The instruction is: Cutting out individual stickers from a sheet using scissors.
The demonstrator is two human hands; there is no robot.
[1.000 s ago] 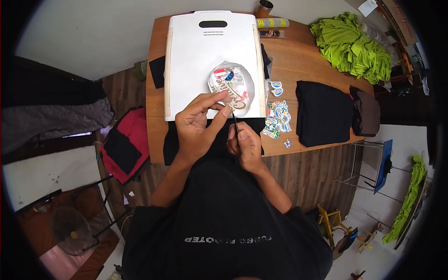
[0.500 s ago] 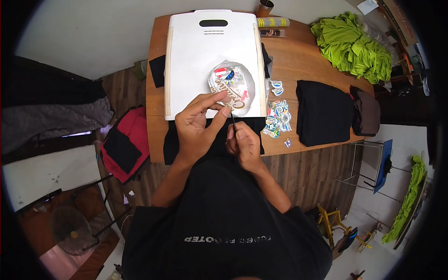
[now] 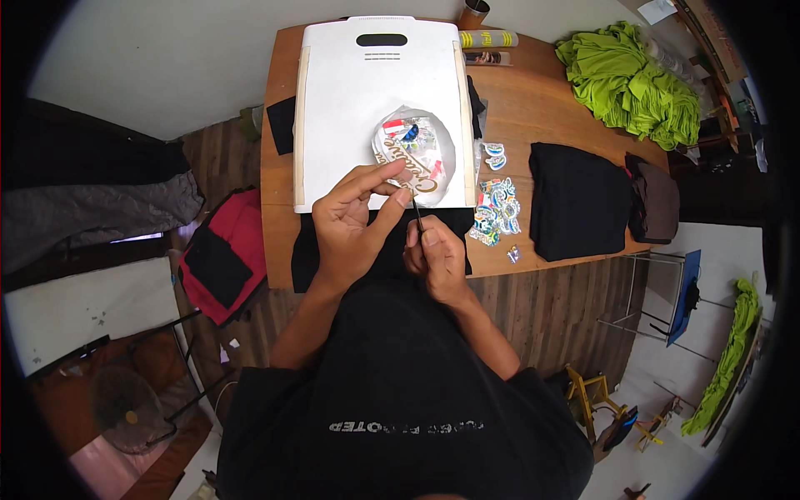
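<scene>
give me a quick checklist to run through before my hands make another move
1. Right hand has a grip on the slim dark tool: ok.
2. Left hand is at the near edge of the gold-lettered piece: ok; whether its pinch is firm: cannot tell.
3. Tool tip is touching the piece: cannot tell, the tip is too small beside the left fingertips.
4. White board lies on the wooden table: ok.
5. Loose stickers are spread singly: not ok, many overlap to the right of the board.
6. Folded black cloth is apart from both hands: ok.
</scene>
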